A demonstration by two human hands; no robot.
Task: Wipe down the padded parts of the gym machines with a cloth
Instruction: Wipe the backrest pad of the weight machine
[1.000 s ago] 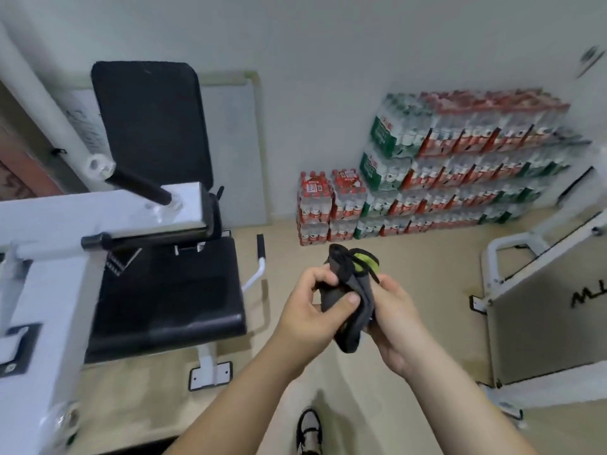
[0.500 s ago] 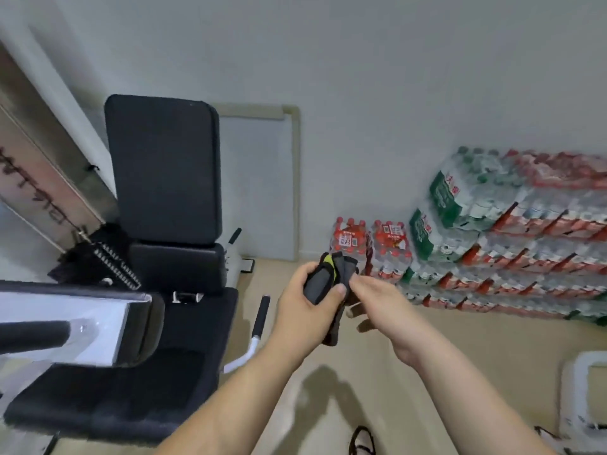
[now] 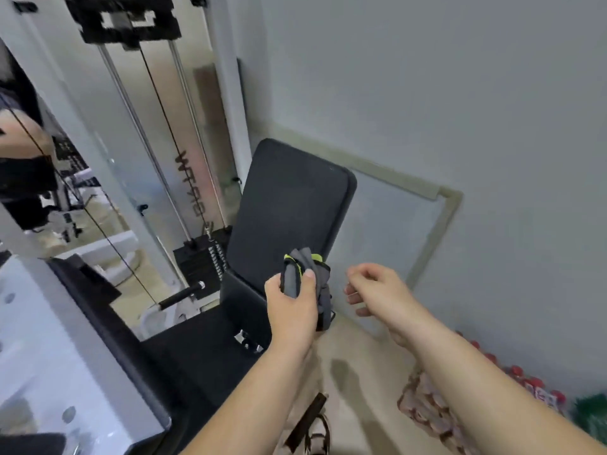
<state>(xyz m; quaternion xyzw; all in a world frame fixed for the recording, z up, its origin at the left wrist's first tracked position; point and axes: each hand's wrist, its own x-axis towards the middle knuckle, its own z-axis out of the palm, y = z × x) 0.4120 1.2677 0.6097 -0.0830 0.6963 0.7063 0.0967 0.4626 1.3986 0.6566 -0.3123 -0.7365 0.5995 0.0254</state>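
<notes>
My left hand [image 3: 292,307] grips a bunched grey cloth [image 3: 308,277] with yellow-green trim, held in front of the lower right corner of the black padded backrest [image 3: 289,205] of a gym machine. A smaller black pad [image 3: 239,297] sits below the backrest, and the black padded seat [image 3: 197,356] spreads out under it to the left. My right hand [image 3: 377,290] hovers just right of the cloth with loosely curled fingers and holds nothing.
The machine's weight stack [image 3: 200,257], guide rods and cable stand left of the backrest behind a white frame [image 3: 49,372]. A framed panel [image 3: 394,238] leans on the grey wall. Packs of bottled water [image 3: 460,412] lie on the floor at lower right.
My right hand has let go of the cloth and drawn off to the right. The view has swung left, bringing my left hand and the cloth up to the backrest.
</notes>
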